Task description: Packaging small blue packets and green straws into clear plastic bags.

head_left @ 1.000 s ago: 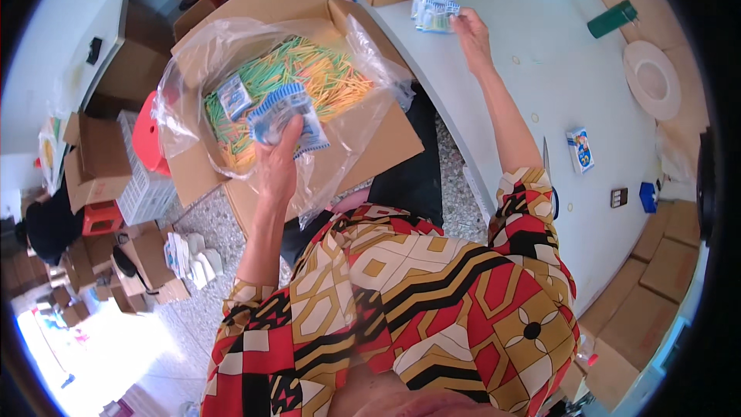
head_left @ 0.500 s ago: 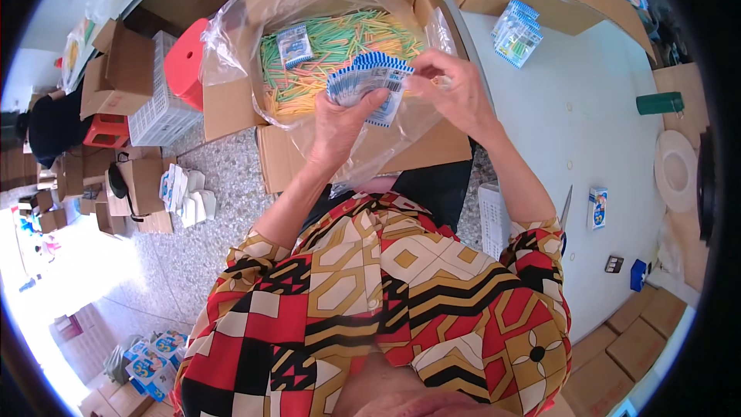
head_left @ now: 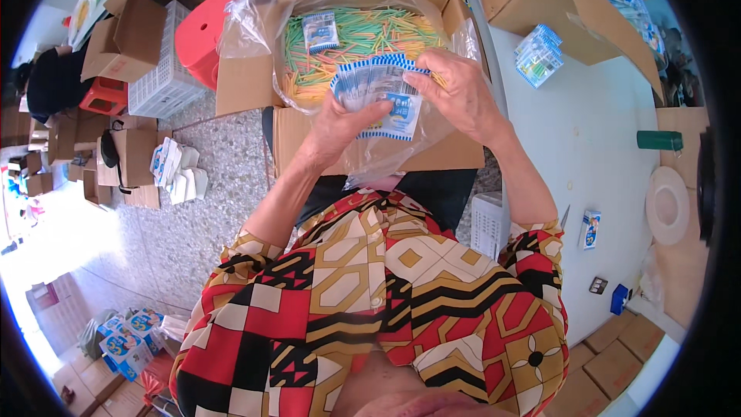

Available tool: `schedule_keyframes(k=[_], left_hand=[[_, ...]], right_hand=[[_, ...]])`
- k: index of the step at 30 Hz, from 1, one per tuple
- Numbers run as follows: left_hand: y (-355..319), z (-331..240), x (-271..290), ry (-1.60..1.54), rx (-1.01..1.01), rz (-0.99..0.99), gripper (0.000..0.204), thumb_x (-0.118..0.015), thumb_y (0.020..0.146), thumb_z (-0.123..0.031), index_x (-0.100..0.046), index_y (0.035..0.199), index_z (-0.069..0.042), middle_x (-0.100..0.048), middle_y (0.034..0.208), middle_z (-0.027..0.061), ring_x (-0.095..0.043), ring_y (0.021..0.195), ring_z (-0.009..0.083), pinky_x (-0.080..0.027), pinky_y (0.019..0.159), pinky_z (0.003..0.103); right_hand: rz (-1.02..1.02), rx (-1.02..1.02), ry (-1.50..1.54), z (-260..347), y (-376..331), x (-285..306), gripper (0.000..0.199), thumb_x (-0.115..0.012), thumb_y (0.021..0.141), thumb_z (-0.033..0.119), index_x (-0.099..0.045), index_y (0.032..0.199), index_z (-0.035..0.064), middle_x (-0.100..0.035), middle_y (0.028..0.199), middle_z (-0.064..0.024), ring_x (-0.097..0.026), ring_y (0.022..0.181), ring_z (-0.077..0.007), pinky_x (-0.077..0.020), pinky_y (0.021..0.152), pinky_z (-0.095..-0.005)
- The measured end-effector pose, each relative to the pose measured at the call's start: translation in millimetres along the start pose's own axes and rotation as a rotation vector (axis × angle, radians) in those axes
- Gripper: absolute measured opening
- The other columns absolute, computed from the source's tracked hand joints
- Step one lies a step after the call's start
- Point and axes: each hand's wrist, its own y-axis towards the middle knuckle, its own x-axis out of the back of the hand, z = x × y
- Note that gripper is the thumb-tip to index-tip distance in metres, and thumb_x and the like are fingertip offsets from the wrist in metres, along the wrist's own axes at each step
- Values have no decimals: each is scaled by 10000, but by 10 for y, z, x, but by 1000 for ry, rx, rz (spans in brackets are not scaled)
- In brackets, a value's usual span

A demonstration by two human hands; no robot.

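A fan of small blue-and-white printed plastic packets (head_left: 378, 81) is spread in my left hand (head_left: 333, 133), its thumb pressed across the front one. My right hand (head_left: 463, 96) is closed at the fan's upper right corner, thumb against the front packet's striped edge. A few yellow sticks (head_left: 438, 79) show at its fingers, partly hidden. Beyond both hands stands a cardboard box (head_left: 243, 91) lined with a clear plastic bag (head_left: 251, 27). Many thin green, pink and yellow sticks (head_left: 370, 27) fill it, and a single packet (head_left: 320, 32) lies on top of them.
Several packets (head_left: 539, 56) lie on the white table (head_left: 532, 139) at right, near another open box (head_left: 587, 38). Farther along are a green cylinder (head_left: 660, 140) and a small blue-and-white pack (head_left: 591, 229). At left stand a red stool (head_left: 202, 35) and a white crate (head_left: 162, 77).
The front packet has been turned more toward me, showing its printed face. My right hand has come closer to the fan's edge. The view has shifted slightly.
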Motion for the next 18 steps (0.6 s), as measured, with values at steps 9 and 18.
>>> schedule_keyframes(k=[9,18], left_hand=[[-18,25,91,16,-159,-61,382,-708,712,10,-592,1071,-44,-624,977,8,-573,880,91,-475,796,260],[-56,84,114,-53,-183,-118,377,-708,700,21,-601,1056,-39,-634,952,11,-576,846,80,-477,768,244]], right_hand=[[-12,-34,213,104,24,-123,217,-676,727,21,-577,920,26,-597,822,-74,-583,756,-176,-470,683,-300],[-77,233,-59,320,-8,-116,288,-708,681,47,-597,945,60,-577,970,-55,-580,839,-165,-488,654,-265]])
